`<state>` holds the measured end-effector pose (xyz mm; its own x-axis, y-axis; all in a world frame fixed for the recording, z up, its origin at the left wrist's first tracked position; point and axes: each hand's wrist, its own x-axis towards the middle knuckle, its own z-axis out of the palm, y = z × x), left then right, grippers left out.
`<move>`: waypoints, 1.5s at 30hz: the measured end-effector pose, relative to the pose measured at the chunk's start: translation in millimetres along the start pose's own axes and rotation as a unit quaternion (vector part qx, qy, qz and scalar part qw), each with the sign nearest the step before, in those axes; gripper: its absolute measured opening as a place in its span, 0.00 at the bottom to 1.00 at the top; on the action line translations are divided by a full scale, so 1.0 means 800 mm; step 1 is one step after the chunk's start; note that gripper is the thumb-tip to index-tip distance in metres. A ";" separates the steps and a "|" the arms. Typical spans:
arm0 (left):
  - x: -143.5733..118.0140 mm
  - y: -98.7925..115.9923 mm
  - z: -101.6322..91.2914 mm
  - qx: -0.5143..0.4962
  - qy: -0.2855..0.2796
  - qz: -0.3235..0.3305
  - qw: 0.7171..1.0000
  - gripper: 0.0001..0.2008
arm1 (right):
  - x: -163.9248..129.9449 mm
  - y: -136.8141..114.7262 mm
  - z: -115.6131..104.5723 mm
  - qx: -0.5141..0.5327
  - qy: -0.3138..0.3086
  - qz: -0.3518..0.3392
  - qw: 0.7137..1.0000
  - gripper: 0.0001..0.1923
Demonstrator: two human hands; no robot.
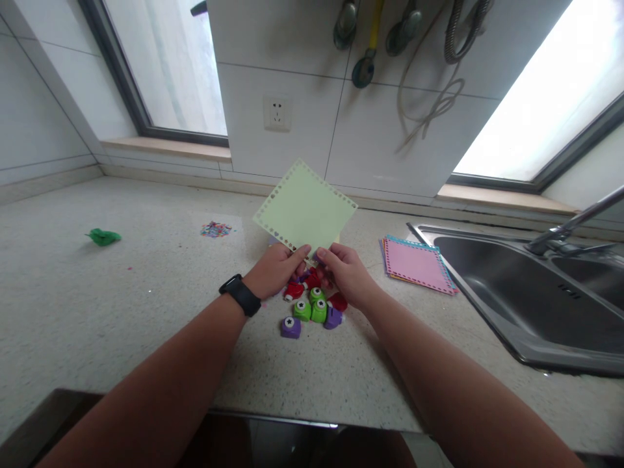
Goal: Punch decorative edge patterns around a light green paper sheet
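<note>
A pale green sheet of paper [307, 205], with small shapes punched along its edges, is tilted up above the counter with one corner toward me. My left hand [277, 270], below a black watch, pinches the sheet's lower left edge near that corner. At the same corner my right hand [344, 270] is closed around a small purple craft punch [318, 255], partly hidden by the fingers. Beneath the hands lie several more punches: green punches [318, 309], a red punch [293, 290] and a purple punch [291, 327] with a star on its button.
Punched sheets with a pink sheet [416, 263] on top lie to the right, beside the steel sink [487, 325]. Colourful paper bits [216, 229] sit in a small pile at left, with a crumpled green thing [103, 236] farther left. A wall socket [277, 113] is behind.
</note>
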<state>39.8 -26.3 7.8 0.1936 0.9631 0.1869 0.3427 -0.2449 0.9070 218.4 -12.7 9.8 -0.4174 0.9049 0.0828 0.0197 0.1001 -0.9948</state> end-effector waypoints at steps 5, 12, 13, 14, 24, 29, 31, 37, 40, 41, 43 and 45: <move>0.000 -0.003 -0.001 -0.041 0.007 -0.024 0.999 0.28 | 0.002 -0.002 -0.003 0.044 -0.017 0.012 0.999 0.16; 0.004 -0.006 -0.007 -0.071 0.014 -0.038 0.997 0.30 | -0.004 -0.011 -0.025 -0.068 0.042 -0.021 0.997 0.18; 0.005 -0.007 -0.008 -0.075 0.015 -0.040 0.996 0.30 | -0.004 -0.012 -0.030 -0.141 0.052 -0.039 0.988 0.19; 0.006 -0.007 -0.009 -0.082 0.017 -0.044 0.996 0.29 | -0.005 -0.012 -0.035 -0.235 0.060 -0.070 0.968 0.19; 0.013 -0.022 -0.013 -0.112 0.048 -0.047 0.991 0.23 | -0.005 -0.016 -0.051 -0.553 -0.078 -0.193 0.807 0.17; 0.014 -0.025 -0.014 -0.111 0.059 -0.043 0.991 0.23 | -0.010 -0.019 -0.051 -0.568 -0.105 -0.189 0.794 0.12; 0.016 -0.027 -0.014 -0.118 0.064 -0.042 0.990 0.21 | -0.013 -0.021 -0.050 -0.589 -0.119 -0.189 0.777 0.14; 0.019 -0.032 -0.015 -0.116 0.066 -0.043 0.990 0.20 | -0.017 -0.024 -0.048 -0.625 -0.149 -0.202 0.739 0.21; 0.018 -0.033 -0.015 -0.104 0.059 -0.045 0.992 0.22 | -0.017 -0.026 -0.048 -0.631 -0.152 -0.204 0.733 0.24; 0.017 -0.032 -0.015 -0.099 0.058 -0.045 0.992 0.23 | -0.017 -0.026 -0.048 -0.635 -0.152 -0.204 0.730 0.24; 0.016 -0.031 -0.015 -0.090 0.055 -0.046 0.993 0.24 | -0.017 -0.026 -0.048 -0.643 -0.148 -0.203 0.724 0.25; 0.014 -0.029 -0.015 -0.082 0.054 -0.047 0.994 0.25 | -0.018 -0.025 -0.049 -0.650 -0.142 -0.204 0.718 0.24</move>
<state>23.1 -8.5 -6.8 0.0643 0.9894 0.1301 0.1980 -0.1405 0.9701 259.3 -11.6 31.0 -0.7944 0.5881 0.1518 0.5974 0.8017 0.0208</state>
